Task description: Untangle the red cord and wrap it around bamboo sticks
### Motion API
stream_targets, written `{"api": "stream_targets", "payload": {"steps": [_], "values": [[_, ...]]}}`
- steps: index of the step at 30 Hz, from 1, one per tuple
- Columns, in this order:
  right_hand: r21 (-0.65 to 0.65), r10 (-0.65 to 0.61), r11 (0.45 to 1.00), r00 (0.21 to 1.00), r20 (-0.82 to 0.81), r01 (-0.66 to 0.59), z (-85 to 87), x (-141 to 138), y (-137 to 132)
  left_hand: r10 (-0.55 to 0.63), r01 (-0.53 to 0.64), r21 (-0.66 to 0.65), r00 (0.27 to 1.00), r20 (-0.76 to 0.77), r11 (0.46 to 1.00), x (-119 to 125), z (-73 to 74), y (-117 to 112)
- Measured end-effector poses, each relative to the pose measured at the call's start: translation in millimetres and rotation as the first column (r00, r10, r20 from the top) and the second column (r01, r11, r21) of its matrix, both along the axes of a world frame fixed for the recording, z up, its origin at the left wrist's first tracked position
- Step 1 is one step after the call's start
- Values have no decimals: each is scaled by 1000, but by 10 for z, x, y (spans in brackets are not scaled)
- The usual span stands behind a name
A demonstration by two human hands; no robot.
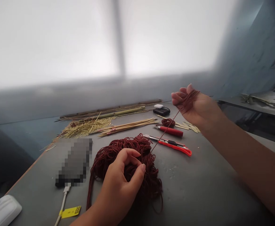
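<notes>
A big tangled heap of dark red cord (pixel 128 142) lies on the table in front of me. Over its near side rests my left hand (pixel 125 179), fingers loosely curved with a gap between thumb and forefinger, and no cord visibly gripped. My right hand (pixel 192 103) is raised at the right, palm turned up, with several turns of the cord wrapped across its curled fingers. One strand (pixel 164 131) runs taut from there down into the heap. Beneath this strand lie a small coil of the same cord (pixel 168 122), a red-handled tool (pixel 170 131) and a red utility knife (pixel 172 146).
Left of the heap lies a blurred-out phone (pixel 75 161) with a white cable (pixel 62 204). Behind are pointed wooden sticks (pixel 128 126), straw-like shavings (pixel 88 127), a green stalk (pixel 125 112) and a black case (pixel 161 111). A white device (pixel 4 210) sits front left.
</notes>
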State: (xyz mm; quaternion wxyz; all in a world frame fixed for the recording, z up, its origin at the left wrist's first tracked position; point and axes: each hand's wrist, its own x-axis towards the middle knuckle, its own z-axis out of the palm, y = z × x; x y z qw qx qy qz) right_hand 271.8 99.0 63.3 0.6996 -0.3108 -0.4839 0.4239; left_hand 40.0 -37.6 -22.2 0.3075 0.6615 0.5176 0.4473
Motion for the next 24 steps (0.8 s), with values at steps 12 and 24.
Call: {"api": "stream_targets", "payload": {"steps": [12, 24], "values": [[-314, 368, 851, 49, 929, -421, -237, -193, -476, 14, -19, 42, 995, 101, 999, -1, 28, 4], [-100, 376, 925, 921, 105, -366, -81, -276, -447, 21, -23, 63, 1000, 20, 998, -19, -27, 17]]}}
